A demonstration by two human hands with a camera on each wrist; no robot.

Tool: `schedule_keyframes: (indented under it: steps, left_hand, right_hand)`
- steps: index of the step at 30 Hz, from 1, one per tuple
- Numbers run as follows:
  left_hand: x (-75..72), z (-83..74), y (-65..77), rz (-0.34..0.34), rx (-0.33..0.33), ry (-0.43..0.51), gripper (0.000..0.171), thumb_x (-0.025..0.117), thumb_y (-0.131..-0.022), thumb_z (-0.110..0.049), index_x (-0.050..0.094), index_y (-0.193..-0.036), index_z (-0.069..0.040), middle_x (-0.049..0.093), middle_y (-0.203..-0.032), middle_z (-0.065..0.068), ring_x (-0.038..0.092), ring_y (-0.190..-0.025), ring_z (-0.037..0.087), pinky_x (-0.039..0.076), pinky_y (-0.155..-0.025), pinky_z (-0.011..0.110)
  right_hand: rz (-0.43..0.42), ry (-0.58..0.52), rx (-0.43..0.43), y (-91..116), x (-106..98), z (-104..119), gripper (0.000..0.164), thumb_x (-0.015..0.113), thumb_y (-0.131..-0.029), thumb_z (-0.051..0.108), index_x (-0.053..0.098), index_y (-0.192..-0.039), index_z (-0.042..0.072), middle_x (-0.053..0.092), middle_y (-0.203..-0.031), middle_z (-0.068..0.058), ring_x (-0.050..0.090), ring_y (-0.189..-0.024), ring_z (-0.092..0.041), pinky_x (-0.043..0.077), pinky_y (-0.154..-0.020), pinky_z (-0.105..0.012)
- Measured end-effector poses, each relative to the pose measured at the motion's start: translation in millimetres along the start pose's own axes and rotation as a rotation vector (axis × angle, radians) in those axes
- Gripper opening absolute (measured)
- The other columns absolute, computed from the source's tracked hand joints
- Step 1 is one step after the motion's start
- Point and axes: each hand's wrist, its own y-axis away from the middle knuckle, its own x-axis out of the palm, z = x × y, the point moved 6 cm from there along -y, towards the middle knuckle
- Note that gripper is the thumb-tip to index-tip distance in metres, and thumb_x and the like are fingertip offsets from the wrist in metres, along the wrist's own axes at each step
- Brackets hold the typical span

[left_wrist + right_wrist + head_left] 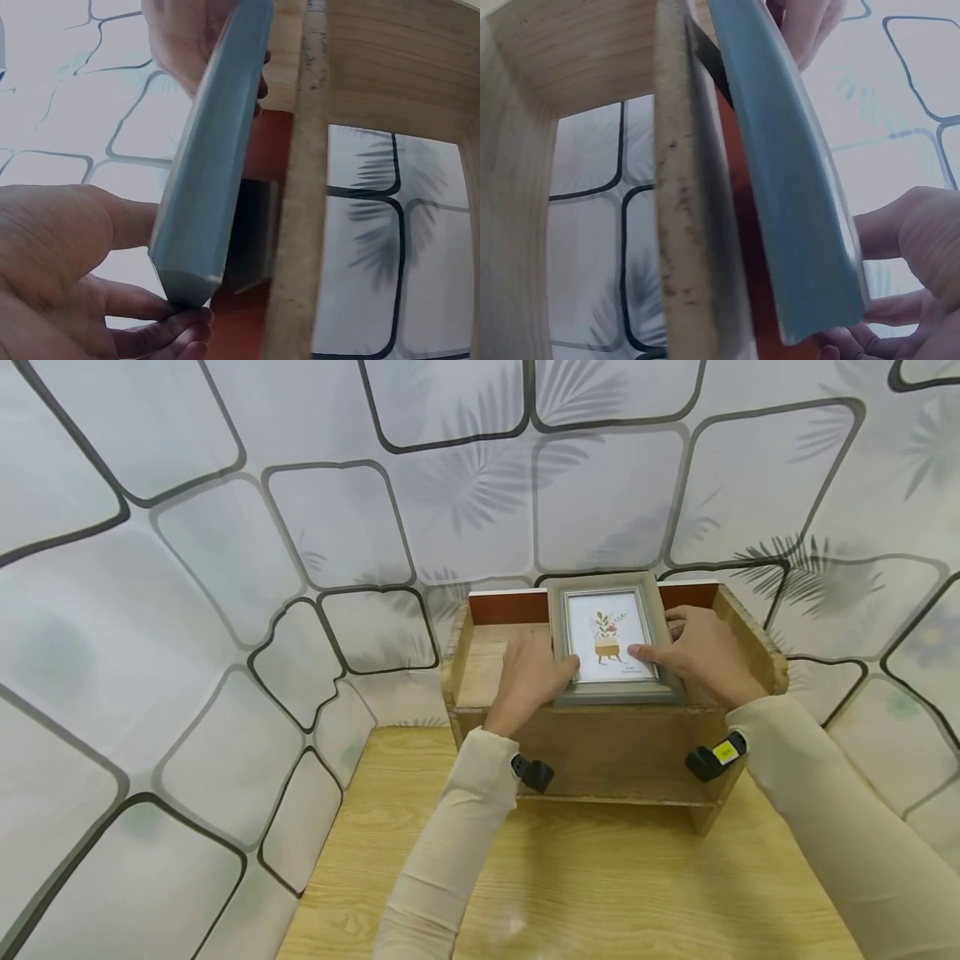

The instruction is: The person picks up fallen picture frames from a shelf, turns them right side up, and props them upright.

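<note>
Frame (553, 647) leans back between two hands over the middle of the shelf (750, 627), its print (607, 647) facing up; the shelf stands on the wooden surface (600, 877). The left hand (528, 670) pinches the left side, thumb on the front and fingers curled behind the lower corner, the grip spread only as wide as the rim is thick. The right hand (705, 652) holds the other side likewise, its thumb reaching past the rim onto the print area. In the wrist views, a gap separates the bottom edge from the board, and a dark flap (255, 232) sticks out behind; whether that flap touches the shelf I cannot tell.

It is probably fairly light and stiff, with a smooth rim that could slip. The front is likely the fragile part, perhaps glass, so thumbs belong on the side rims, fingers behind the lower corners, with no load on the flap, which may fold.
</note>
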Motion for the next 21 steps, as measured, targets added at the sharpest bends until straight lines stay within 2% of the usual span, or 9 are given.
schedule_keyframes:
  steps: [5, 9, 13, 16, 21]
  left_hand:
    - [-7.0, -6.8, -0.6, -0.03, -0.006, -0.052, 0.027, 0.068, -0.094, -0.026, 0.058, -0.078, -0.007, 0.053, -0.088, 0.005, 0.047, -0.086, 0.02, 0.038, -0.074, 0.029]
    - [-10.4, -11.0, -1.6, -0.059, -0.023, -0.098, 0.026, 0.071, -0.094, -0.028, 0.065, -0.094, -0.003, 0.058, -0.098, 0.01, 0.053, -0.092, 0.024, 0.043, -0.08, 0.033]
    - [-12.1, -14.3, -2.5, -0.093, -0.04, -0.13, 0.033, 0.074, -0.093, -0.031, 0.068, -0.108, -0.003, 0.059, -0.101, 0.01, 0.056, -0.092, 0.024, 0.046, -0.078, 0.034]
    - [-11.9, -15.2, -2.6, -0.107, -0.053, -0.129, 0.042, 0.075, -0.092, -0.032, 0.067, -0.12, -0.001, 0.058, -0.104, 0.01, 0.058, -0.09, 0.024, 0.049, -0.075, 0.035]
    - [-11.4, -18.7, -0.3, -0.146, -0.051, -0.05, 0.048, 0.076, -0.092, -0.03, 0.062, -0.125, 0.002, 0.056, -0.109, 0.013, 0.061, -0.088, 0.028, 0.053, -0.077, 0.037]
  right_hand:
    - [-0.085, -0.017, 0.032, -2.1, -9.0, 6.3, 0.086, 0.076, -0.087, 0.049, 0.045, -0.141, -0.011, 0.055, -0.127, -0.035, 0.054, -0.112, -0.052, 0.045, -0.089, -0.064]
    - [-0.171, -0.07, 0.044, -1.6, -12.2, 10.7, 0.08, 0.079, -0.086, 0.045, 0.045, -0.138, -0.007, 0.055, -0.128, -0.031, 0.055, -0.111, -0.048, 0.045, -0.089, -0.061]
    - [-0.244, -0.101, 0.034, 0.1, -14.4, 13.1, 0.074, 0.079, -0.086, 0.04, 0.046, -0.135, -0.005, 0.056, -0.125, -0.027, 0.056, -0.108, -0.043, 0.046, -0.087, -0.057]
    - [-0.271, -0.093, 0.028, 1.4, -16.7, 13.7, 0.072, 0.078, -0.087, 0.042, 0.047, -0.133, -0.004, 0.057, -0.119, -0.024, 0.057, -0.102, -0.039, 0.047, -0.082, -0.052]
    - [-0.306, -0.056, 0.024, 1.7, -20.0, 13.5, 0.073, 0.075, -0.087, 0.05, 0.047, -0.13, -0.001, 0.059, -0.112, -0.018, 0.058, -0.095, -0.033, 0.045, -0.075, -0.045]
